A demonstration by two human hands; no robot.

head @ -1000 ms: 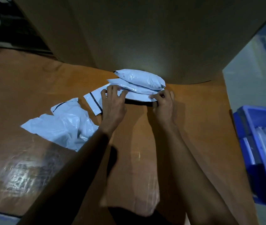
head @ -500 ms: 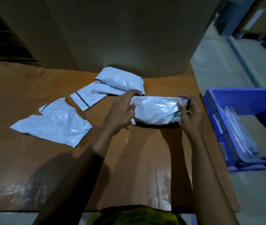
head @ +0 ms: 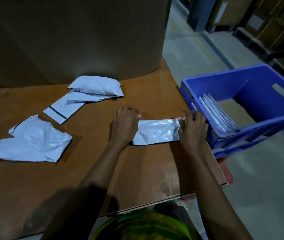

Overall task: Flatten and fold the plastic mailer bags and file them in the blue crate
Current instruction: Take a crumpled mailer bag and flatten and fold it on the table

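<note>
View from the wearer's head, looking down. Nearest, at the bottom edge, is a patch of green and yellow clothing (head: 143, 226). Two bare forearms reach forward over a glossy brown wooden counter (head: 137, 179).

Between the hands, low over the counter's right part, is a folded white plastic mailer bag (head: 156, 132). It is a short, wide strip, shiny and creased, and its long axis runs left to right. The left hand (head: 124, 126) covers the left end with fingers curled over it. The right hand (head: 194, 129) pinches the right end between thumb and fingers. Each grip is closed on the bag.

Just right of the right hand, off the counter's edge, stands a blue plastic crate (head: 252, 87). A row of white folded mailers (head: 215, 115) stands on edge against its near-left wall. The crate lies along the bag's long axis and the right hand is the nearer one, so filing it probably means a short carry rightward.

Further left on the counter lie a crumpled white mailer (head: 32, 144) and a flat white mailer with a black strip (head: 63, 110). A puffy white mailer (head: 96, 86) rests partly on top of the flat one. Behind them rises a large brown cardboard box (head: 71, 37).
</note>
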